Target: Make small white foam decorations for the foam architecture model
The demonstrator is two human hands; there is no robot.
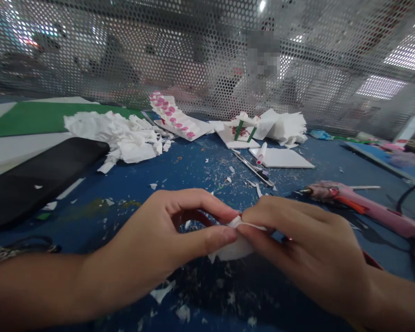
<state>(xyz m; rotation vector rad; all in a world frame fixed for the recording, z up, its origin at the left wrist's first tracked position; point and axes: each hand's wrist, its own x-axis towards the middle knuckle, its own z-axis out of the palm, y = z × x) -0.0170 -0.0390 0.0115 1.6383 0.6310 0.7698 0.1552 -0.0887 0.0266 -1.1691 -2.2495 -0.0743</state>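
My left hand and my right hand meet low in the middle of the head view, just above the blue table. Between their fingertips is a small piece of thin white paper, folded or bunched at its upper edge and hanging down below. The left thumb and forefinger pinch its left side. On the other side, my right thumb and fingers press it together; part of it is hidden behind them. Something red shows under my right hand, too covered to make out.
A pink glue gun with a cord lies at right. Tweezers and a marker lie ahead, near a small model with green posts. Crumpled white paper and a black phone are at left. Perforated metal stands behind.
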